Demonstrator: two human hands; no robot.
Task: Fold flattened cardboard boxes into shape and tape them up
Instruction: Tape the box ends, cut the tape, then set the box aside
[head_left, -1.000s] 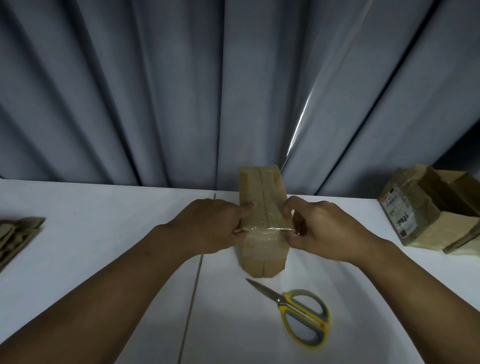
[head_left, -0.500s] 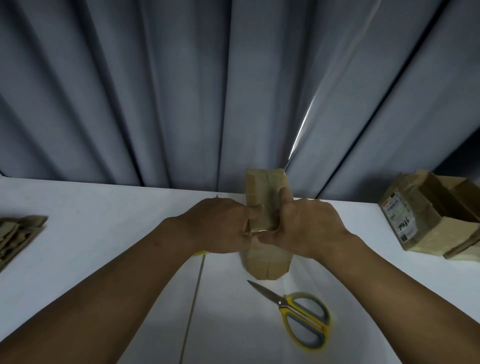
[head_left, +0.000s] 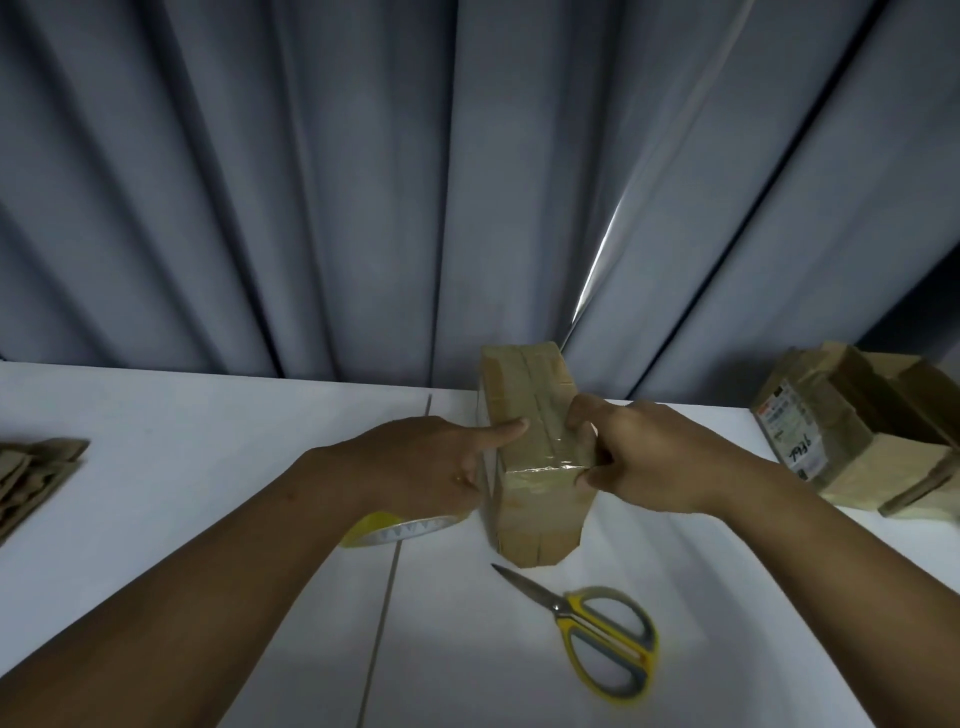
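A small brown cardboard box (head_left: 537, 499), folded into shape, stands on the white table (head_left: 208, 467), with a glossy tape band across its top. My left hand (head_left: 415, 462) rests against the box's left side, its straight index finger pressing on the top face. My right hand (head_left: 654, 457) grips the box's right edge, thumb on top and fingers curled round the side. A yellow tape roll (head_left: 395, 527) lies partly hidden under my left wrist.
Yellow-handled scissors (head_left: 597, 634) lie just in front of the box. An open cardboard box with a label (head_left: 857, 441) sits at the right edge. Flattened cardboard pieces (head_left: 31, 478) lie at the far left. A grey curtain (head_left: 363, 182) hangs behind the table.
My right hand slid from the middle of the box's top back to its right edge. My left index finger now stretches over the top. The tape roll has come into view.
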